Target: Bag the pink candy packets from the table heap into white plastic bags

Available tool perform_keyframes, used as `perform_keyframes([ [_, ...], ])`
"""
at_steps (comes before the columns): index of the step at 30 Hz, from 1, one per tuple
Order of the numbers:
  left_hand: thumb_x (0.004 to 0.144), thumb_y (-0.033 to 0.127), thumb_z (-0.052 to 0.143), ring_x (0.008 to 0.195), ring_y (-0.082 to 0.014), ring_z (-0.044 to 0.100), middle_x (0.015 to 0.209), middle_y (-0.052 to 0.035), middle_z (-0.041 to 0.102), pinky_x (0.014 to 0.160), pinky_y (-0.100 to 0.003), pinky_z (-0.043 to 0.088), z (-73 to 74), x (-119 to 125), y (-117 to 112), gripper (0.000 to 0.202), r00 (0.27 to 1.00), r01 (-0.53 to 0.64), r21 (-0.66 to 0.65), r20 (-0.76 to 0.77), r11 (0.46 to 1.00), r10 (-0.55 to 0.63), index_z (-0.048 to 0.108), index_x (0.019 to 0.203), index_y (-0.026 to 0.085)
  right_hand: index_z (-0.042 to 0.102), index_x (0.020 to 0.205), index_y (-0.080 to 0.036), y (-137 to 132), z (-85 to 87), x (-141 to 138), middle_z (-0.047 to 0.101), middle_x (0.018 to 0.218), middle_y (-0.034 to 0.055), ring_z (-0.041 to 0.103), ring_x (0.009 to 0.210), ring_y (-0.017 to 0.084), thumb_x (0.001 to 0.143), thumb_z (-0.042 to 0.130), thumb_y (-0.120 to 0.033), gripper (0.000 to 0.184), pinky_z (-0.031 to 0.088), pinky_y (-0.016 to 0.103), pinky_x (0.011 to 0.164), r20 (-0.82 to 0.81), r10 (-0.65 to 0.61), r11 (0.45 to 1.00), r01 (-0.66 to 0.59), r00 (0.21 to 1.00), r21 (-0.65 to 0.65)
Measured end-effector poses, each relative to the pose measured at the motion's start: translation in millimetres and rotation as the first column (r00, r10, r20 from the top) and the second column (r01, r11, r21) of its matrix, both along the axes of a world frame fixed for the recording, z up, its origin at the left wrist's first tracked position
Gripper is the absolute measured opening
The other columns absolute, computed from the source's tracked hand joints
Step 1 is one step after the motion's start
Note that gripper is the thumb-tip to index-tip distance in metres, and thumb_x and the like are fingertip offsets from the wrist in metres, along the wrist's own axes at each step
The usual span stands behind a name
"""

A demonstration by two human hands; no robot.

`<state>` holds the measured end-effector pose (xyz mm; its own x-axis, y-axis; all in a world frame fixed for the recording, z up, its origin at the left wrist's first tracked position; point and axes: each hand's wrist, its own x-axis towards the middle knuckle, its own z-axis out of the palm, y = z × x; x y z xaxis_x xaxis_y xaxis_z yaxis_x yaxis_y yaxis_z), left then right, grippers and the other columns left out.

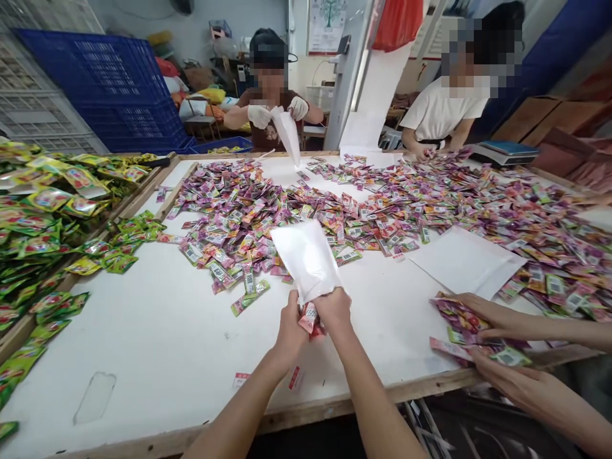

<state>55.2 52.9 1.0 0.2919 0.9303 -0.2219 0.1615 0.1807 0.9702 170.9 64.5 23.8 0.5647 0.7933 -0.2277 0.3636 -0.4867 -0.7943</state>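
My left hand [290,329] and my right hand [335,311] meet over the white table [167,344], both closed around the mouth of a white pouch [306,258] that points away from me. A bunch of pink sachets [310,317] sits between my two hands at the pouch opening. Just beyond lies a wide heap of purple and pink sachets [248,210].
A co-worker's two hands [482,322] gather sachets at the right edge, near a flat white pouch [466,260]. Two people across the table handle pouches. Green and yellow sachets [43,217] fill the left tray. Blue crates [109,89] stand behind.
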Motion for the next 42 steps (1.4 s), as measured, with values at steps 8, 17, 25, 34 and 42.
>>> perform_keyframes([
  [8, 0.077, 0.021, 0.051, 0.06, -0.0152, 0.061, 0.076, -0.0008, 0.066, 0.055, -0.025, 0.049, -13.4, -11, -5, 0.052, 0.992, -0.071, -0.083, 0.103, 0.994, 0.08, 0.044, 0.128, 0.022, 0.065, 0.083, -0.014, -24, -21.7, 8, 0.067, 0.078, 0.0051, 0.06, 0.075, 0.021, 0.063, 0.067, -0.038, 0.031, 0.046, 0.029, 0.065, -0.383, 0.169, 0.971, -0.086, 0.908, 0.222],
  [17, 0.075, 0.027, 0.06, 0.061, -0.0163, 0.062, 0.078, -0.0019, 0.065, 0.056, -0.03, 0.053, 2.4, -16, -15, 0.065, 0.936, -0.009, -0.345, 0.326, 0.939, 0.129, 0.037, 0.135, 0.027, 0.062, 0.104, -0.018, -40, -2.4, 15, 0.065, 0.088, 0.0038, 0.057, 0.074, 0.017, 0.077, 0.057, -0.047, 0.04, 0.045, 0.028, 0.065, -0.49, 0.392, 0.916, -0.281, 0.778, 0.287],
  [25, 0.074, 0.021, 0.058, 0.057, -0.0142, 0.059, 0.079, -0.0031, 0.067, 0.056, -0.028, 0.051, 18.5, -17, -21, 0.062, 0.92, 0.112, -0.225, 0.391, 0.968, -0.015, 0.042, 0.134, 0.021, 0.063, 0.094, -0.02, -65, 6.9, -6, 0.056, 0.095, 0.0061, 0.052, 0.089, 0.023, 0.068, 0.067, -0.039, 0.032, 0.044, 0.038, 0.082, 0.08, 0.303, 0.919, -0.314, 0.95, 0.238],
  [34, 0.078, 0.028, 0.057, 0.067, -0.0161, 0.06, 0.081, -0.0041, 0.063, 0.059, -0.027, 0.049, 11.6, -14, -29, 0.043, 0.959, 0.118, -0.184, 0.277, 0.976, -0.064, 0.051, 0.12, 0.018, 0.057, 0.102, -0.021, -76, 7.1, -4, 0.059, 0.089, 0.0026, 0.056, 0.078, 0.019, 0.069, 0.068, -0.045, 0.042, 0.048, 0.029, 0.066, -0.223, 0.416, 0.884, -0.336, 0.881, 0.324],
  [42, 0.073, 0.01, 0.047, 0.055, -0.0117, 0.056, 0.068, 0.0021, 0.059, 0.059, -0.027, 0.048, 14.8, -17, -30, 0.052, 0.938, 0.164, -0.242, 0.338, 0.956, -0.075, 0.048, 0.125, 0.018, 0.063, 0.105, -0.021, -82, -17.1, -8, 0.058, 0.1, 0.0099, 0.057, 0.092, 0.024, 0.082, 0.05, -0.035, 0.029, 0.047, 0.037, 0.079, 0.279, 0.329, 0.912, -0.38, 0.902, 0.156],
])
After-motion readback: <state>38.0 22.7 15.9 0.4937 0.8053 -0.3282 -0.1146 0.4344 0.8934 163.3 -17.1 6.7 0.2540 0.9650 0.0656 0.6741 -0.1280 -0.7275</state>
